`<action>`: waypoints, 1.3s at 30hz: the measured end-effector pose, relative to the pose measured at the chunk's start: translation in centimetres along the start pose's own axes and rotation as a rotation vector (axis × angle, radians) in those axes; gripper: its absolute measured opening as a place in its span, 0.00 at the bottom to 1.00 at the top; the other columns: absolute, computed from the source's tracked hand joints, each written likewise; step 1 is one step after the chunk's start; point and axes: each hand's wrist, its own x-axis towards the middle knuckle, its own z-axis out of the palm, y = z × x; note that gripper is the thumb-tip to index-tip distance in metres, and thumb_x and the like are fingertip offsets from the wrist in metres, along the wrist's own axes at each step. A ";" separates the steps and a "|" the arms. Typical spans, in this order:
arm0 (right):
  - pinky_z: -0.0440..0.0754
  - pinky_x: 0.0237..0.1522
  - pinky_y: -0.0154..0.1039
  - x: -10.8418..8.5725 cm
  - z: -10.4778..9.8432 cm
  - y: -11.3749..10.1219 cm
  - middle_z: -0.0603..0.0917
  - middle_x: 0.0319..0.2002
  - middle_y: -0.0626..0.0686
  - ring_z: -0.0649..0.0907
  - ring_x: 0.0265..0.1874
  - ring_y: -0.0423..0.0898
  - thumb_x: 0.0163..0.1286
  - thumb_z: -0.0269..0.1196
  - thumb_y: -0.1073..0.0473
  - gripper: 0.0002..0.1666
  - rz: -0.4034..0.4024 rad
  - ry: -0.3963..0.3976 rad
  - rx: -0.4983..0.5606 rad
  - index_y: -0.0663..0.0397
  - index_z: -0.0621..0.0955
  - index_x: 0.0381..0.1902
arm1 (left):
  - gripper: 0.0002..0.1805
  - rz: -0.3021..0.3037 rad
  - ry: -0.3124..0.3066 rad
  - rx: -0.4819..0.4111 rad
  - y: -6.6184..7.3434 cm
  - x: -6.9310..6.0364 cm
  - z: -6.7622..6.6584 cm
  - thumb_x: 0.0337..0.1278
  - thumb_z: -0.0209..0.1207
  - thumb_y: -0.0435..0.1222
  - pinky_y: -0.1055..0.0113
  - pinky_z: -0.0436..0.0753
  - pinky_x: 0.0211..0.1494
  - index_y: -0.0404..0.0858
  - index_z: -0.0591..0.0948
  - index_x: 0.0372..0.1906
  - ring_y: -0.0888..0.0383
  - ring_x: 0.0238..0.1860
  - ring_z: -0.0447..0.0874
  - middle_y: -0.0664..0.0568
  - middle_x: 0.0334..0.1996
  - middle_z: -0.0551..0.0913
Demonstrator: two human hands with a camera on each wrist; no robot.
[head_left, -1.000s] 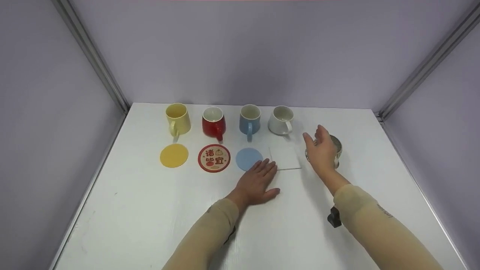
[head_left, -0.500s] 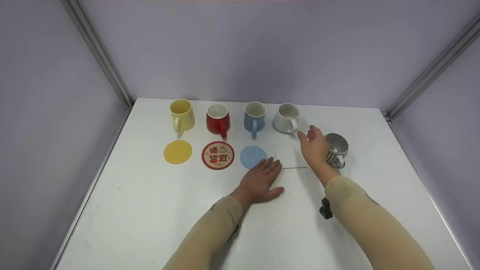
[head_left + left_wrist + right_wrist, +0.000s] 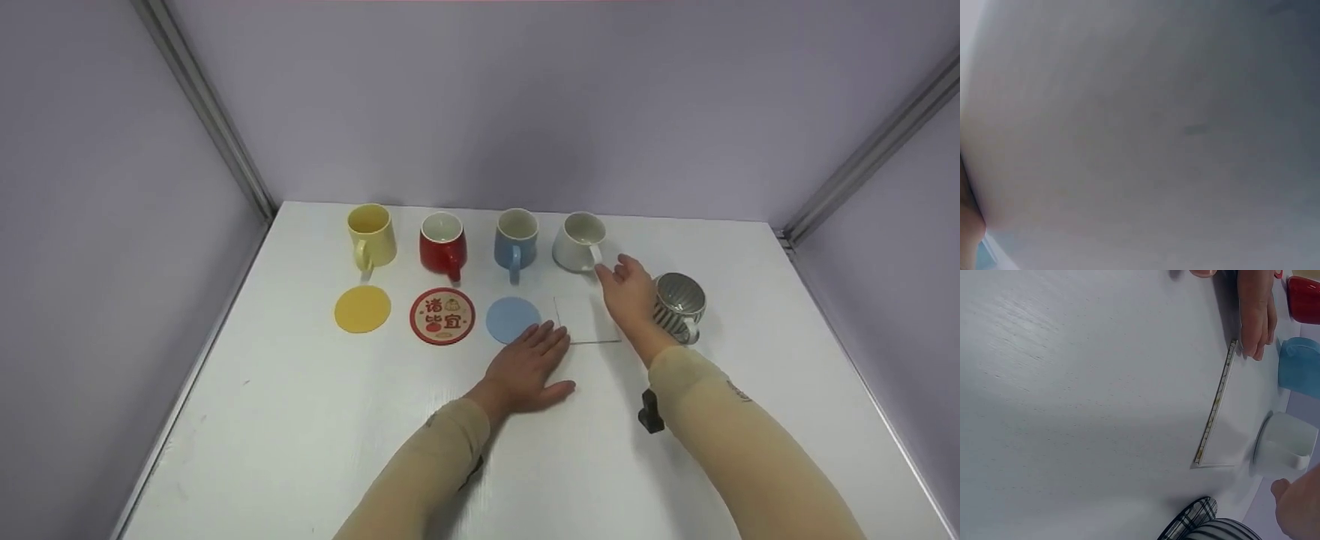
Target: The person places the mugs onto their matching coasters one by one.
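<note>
My left hand (image 3: 529, 369) lies flat on the table with fingers straight, its fingertips at the near edges of a round blue coaster (image 3: 513, 319) and a square white coaster (image 3: 590, 319). My right hand (image 3: 630, 292) hovers beside the white mug (image 3: 576, 244), thumb and fingers apart. Its thumb is close to the mug's handle; whether they touch, I cannot tell. Just right of that hand stands a striped grey mug (image 3: 679, 306); in the right wrist view a plaid coaster (image 3: 1192, 517) shows under it. The left wrist view is mostly blurred table surface.
Left of the white mug stand a blue mug (image 3: 516, 238), a red mug (image 3: 442, 244) and a yellow mug (image 3: 373, 238). A round yellow coaster (image 3: 362, 309) and a red patterned coaster (image 3: 442, 316) lie before them. Pale walls (image 3: 480, 105) enclose the table.
My right hand has moved left from over the striped mug to beside the white mug's handle, uncovering the striped mug. The left hand stays put, while the head view has shifted slightly.
</note>
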 end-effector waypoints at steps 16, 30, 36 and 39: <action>0.72 0.74 0.52 1.5 0.9 0.4 0.72 0.75 0.68 0.74 0.74 0.61 0.83 0.58 0.46 0.40 0.074 -0.062 -0.025 0.64 0.63 0.81 | 0.46 0.001 0.006 0.020 0.0 -0.2 0.0 0.78 0.34 0.66 0.62 0.44 0.86 0.42 0.57 0.86 0.54 0.86 0.45 0.52 0.85 0.54; 0.71 0.75 0.53 2.7 1.2 0.9 0.76 0.72 0.68 0.76 0.72 0.61 0.83 0.58 0.47 0.37 0.034 -0.052 -0.089 0.67 0.68 0.77 | 0.46 0.004 -0.008 -0.009 0.1 -0.1 0.0 0.78 0.35 0.66 0.62 0.44 0.85 0.42 0.56 0.86 0.54 0.86 0.45 0.53 0.86 0.54; 0.76 0.71 0.53 3.1 1.5 1.0 0.78 0.69 0.69 0.78 0.70 0.62 0.83 0.59 0.50 0.34 0.010 -0.048 -0.085 0.70 0.72 0.74 | 0.46 0.007 0.001 -0.037 0.1 -0.2 -0.2 0.77 0.35 0.66 0.61 0.47 0.85 0.42 0.57 0.86 0.53 0.85 0.46 0.52 0.85 0.54; 0.78 0.68 0.54 3.2 1.8 1.1 0.81 0.66 0.68 0.81 0.67 0.61 0.83 0.59 0.51 0.31 0.000 -0.043 -0.096 0.69 0.75 0.71 | 0.46 0.003 -0.002 -0.036 0.1 -0.2 -0.3 0.78 0.35 0.66 0.62 0.46 0.85 0.42 0.56 0.86 0.54 0.86 0.45 0.53 0.85 0.54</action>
